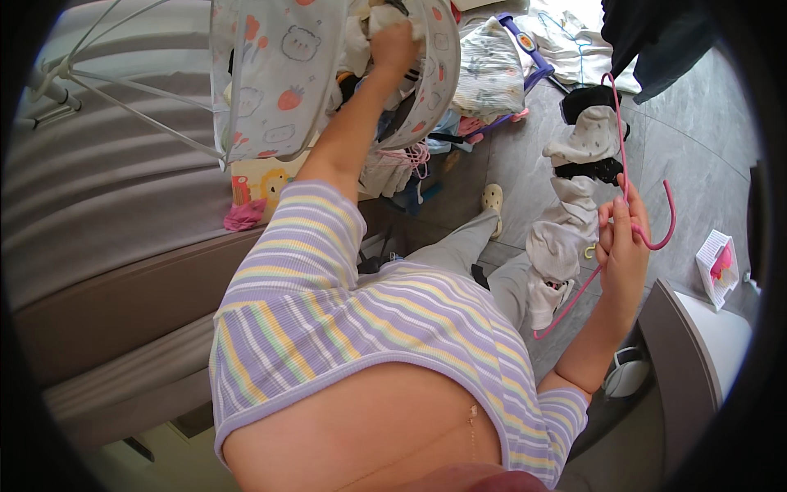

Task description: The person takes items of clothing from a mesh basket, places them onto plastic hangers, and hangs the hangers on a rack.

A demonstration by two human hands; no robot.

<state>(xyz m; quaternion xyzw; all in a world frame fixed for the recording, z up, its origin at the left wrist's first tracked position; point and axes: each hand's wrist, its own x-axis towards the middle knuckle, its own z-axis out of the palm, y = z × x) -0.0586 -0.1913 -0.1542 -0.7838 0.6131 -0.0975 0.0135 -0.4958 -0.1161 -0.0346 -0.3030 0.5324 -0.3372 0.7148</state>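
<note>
My right hand [625,238] is closed around a pink wire hanger [671,209], its hook pointing away to the right. Along the hanger hangs a row of socks, among them a white one [592,135], a black one [592,170] and another white one [557,250]. My left hand [395,49] reaches into a round, white mesh laundry basket [288,90] printed with strawberries and bears. It touches white cloth [356,51] among the other laundry there. Its fingers are mostly hidden in the pile, so their grip does not show.
The basket stands by a grey sofa [123,189], next to a metal-legged rack [139,94]. Beyond are pink hangers [418,156], a patterned cushion-like bundle [490,70] and dark hanging clothes [668,41]. At right are a white box [718,266] and a cabinet [684,353].
</note>
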